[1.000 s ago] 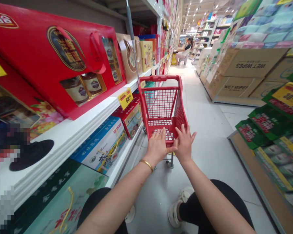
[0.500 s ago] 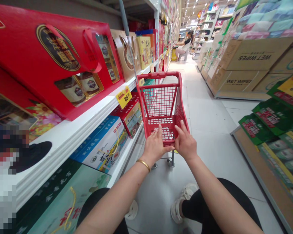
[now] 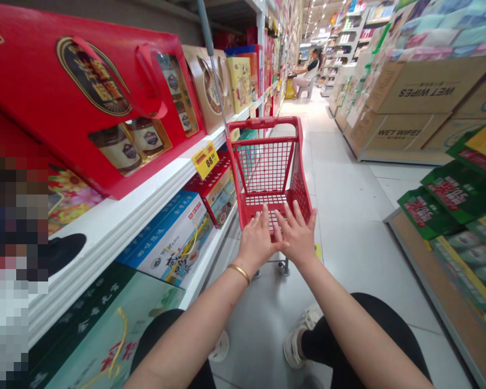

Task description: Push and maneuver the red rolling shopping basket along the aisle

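A red plastic shopping basket cart [image 3: 269, 138] stands on the floor in front of me, its grid walls showing and its wheels below. My left hand [image 3: 257, 237] is held out over the near end of the cart, fingers stretched forward, a gold bangle on its wrist. Beside it, my right hand [image 3: 297, 235] is spread with the palm down. The two hands come close together at the thumbs; whether they touch I cannot tell. Neither one holds anything. Both cover part of the cart's near rim.
Along the left runs a white shelf [image 3: 162, 181] with a red gift box [image 3: 117, 70] of jars and other boxes. Cartons of wet wipes [image 3: 413, 86] are stacked on the right, near green packs [image 3: 449, 186] on a low platform. Farther down the aisle a person [image 3: 306, 73] sits on a stool.
My right hand has turned palm down, spread its fingers and shifted slightly left toward my left hand. My left hand and the cart stay almost in place.
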Motion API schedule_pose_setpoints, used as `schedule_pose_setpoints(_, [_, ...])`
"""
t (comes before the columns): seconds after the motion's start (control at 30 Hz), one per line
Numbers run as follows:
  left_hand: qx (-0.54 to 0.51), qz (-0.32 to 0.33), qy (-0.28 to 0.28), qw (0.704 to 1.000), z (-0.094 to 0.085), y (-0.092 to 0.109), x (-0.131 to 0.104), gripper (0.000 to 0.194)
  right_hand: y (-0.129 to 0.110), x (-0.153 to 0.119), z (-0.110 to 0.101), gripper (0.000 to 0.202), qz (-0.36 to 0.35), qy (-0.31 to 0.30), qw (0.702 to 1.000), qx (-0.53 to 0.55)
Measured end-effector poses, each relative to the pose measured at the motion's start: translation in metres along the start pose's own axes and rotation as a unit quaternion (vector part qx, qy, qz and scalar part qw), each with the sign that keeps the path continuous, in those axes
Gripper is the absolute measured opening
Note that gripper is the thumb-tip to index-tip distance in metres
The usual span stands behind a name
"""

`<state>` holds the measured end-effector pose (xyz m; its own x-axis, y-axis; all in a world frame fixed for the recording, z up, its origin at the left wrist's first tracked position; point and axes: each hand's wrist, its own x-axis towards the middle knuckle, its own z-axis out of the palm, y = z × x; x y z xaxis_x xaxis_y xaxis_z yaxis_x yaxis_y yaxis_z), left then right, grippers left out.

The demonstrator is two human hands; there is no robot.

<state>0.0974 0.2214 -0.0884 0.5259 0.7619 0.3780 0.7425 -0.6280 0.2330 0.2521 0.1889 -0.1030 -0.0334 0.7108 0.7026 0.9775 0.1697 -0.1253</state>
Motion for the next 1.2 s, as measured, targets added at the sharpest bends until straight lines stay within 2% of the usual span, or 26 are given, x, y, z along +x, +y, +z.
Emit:
schedule_pose_setpoints(0.1, [0.006,0.003,-0.006,1.0,-0.001,0.002,-0.001,0.121,0.018,-0.001,-0.01,0.036,0.069,0.027,0.997,-0.028])
schedule_pose_setpoints(0.2, [0.014,0.015,-0.014,1.0,0.0,0.01,0.0,0.118,0.029,-0.003,-0.012,0.039,0.121,0.041,0.991,-0.041])
schedule_pose_setpoints(0.27, [0.023,0.019,-0.025,0.999,0.001,0.015,0.001,0.115,0.026,-0.003,-0.008,0.041,0.097,0.027,0.995,-0.024])
schedule_pose_setpoints(0.4, [0.038,0.013,-0.036,0.999,-0.004,0.015,-0.001,0.109,0.008,0.001,0.001,0.031,-0.005,-0.026,1.0,0.003])
schedule_pose_setpoints(0.5, [0.02,0.006,-0.032,0.999,-0.017,0.001,0.004,0.093,-0.001,0.006,-0.001,0.028,-0.026,-0.05,0.998,-0.01])
schedule_pose_setpoints(0.63, [0.04,-0.023,0.03,0.998,-0.036,-0.024,0.024,0.065,-0.007,0.006,-0.009,0.035,-0.03,-0.049,0.998,-0.027])
schedule_pose_setpoints(0.73, [0.069,-0.034,0.035,0.996,-0.04,-0.03,0.037,0.061,-0.003,0.0,-0.016,0.029,-0.046,-0.04,0.998,-0.009])
schedule_pose_setpoints(0.83, [0.085,0.003,0.013,0.996,-0.035,-0.021,0.036,0.065,0.011,-0.006,-0.02,0.022,-0.04,-0.01,0.999,0.01])
schedule_pose_setpoints(0.93, [0.084,0.023,0.009,0.996,-0.026,-0.002,0.028,0.064,0.02,-0.008,-0.019,0.023,0.029,0.044,0.998,-0.018])
schedule_pose_setpoints(1.0, [0.074,0.016,0.012,0.997,-0.02,0.009,0.023,0.065,0.018,-0.008,-0.015,0.025,0.061,0.058,0.996,-0.021])
schedule_pose_setpoints(1.13, [0.053,-0.003,0.013,0.998,-0.011,0.02,0.023,0.064,0.007,-0.007,-0.006,0.031,0.025,0.048,0.998,0.02])
schedule_pose_setpoints(1.2, [0.05,0.005,0.004,0.999,-0.01,0.02,0.023,0.067,0.014,-0.007,-0.006,0.029,-0.002,0.046,0.999,0.016])
